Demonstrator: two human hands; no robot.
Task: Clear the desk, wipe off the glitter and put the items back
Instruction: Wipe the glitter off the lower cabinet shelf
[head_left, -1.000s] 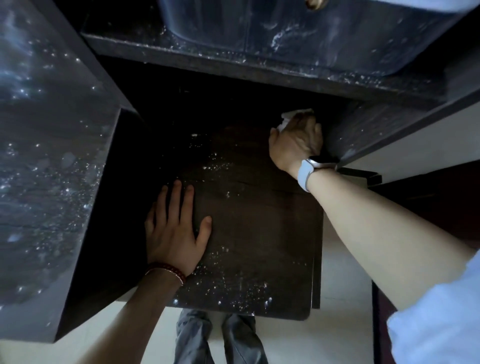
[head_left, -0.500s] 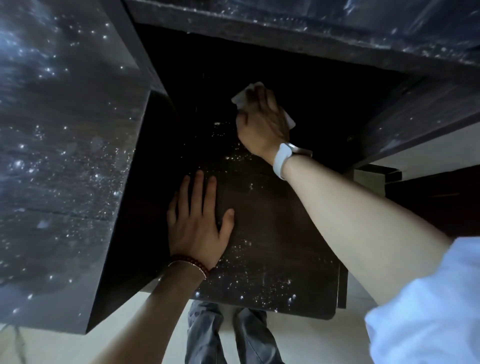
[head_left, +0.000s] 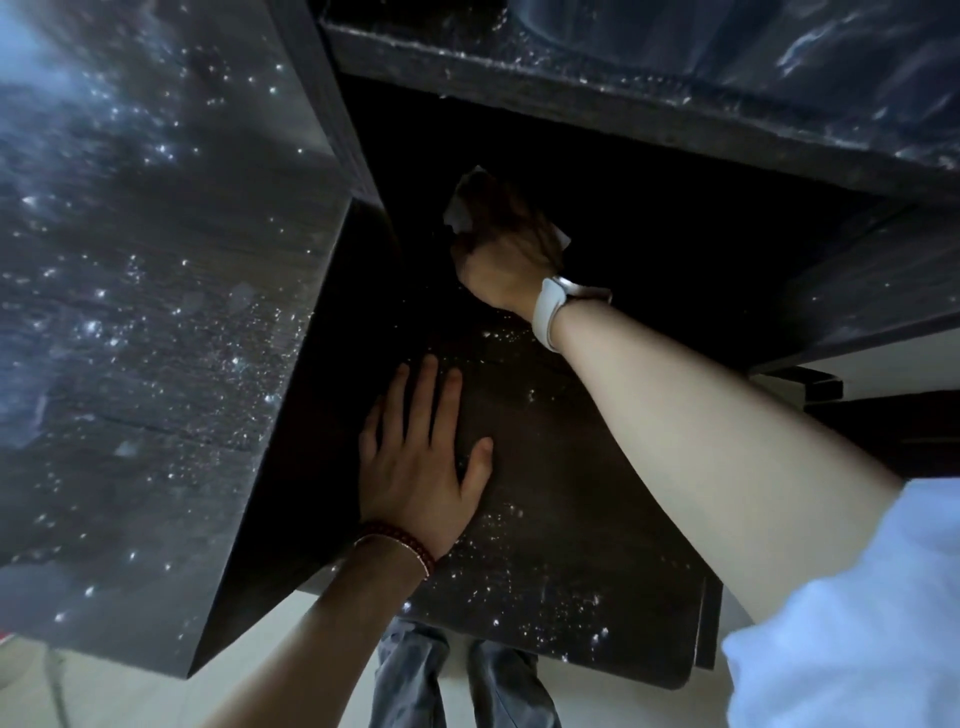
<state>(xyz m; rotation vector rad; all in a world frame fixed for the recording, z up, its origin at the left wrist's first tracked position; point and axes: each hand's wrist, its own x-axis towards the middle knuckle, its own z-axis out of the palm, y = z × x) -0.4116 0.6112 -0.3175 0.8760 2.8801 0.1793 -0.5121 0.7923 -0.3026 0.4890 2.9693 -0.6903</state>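
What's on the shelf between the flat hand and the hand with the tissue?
Head view: only glitter on bare dark shelf between left hand and right hand.

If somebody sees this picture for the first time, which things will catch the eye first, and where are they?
First, the silvery glitter specks scattered over the dark wooden pull-out shelf at the lower centre. Next, the right hand, wearing a white wristband, presses a white crumpled wipe onto the shadowed far end of that shelf. The left hand, with a red bead bracelet, lies flat on the shelf's left side.
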